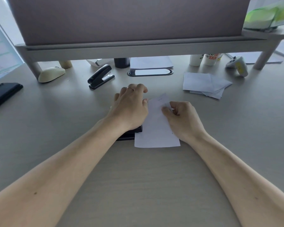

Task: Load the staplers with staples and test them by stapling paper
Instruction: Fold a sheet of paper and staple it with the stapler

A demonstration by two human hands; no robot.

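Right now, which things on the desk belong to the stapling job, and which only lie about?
Job: near stapler under left hand; sheet in right hand; far stapler; paper pile.
Lying about: mouse; gamepad; cups.

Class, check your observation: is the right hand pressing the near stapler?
No, the left hand holds the near stapler; the right hand pinches the paper.

Centre: left hand (129, 108) lies over black stapler (131, 134), fingers curled over its far end. At 3 o'clock of it, right hand (183, 117) pinches paper sheet (156, 131). Second stapler (100, 77) at 11 o'clock, paper pile (203, 84) at 1 o'clock.
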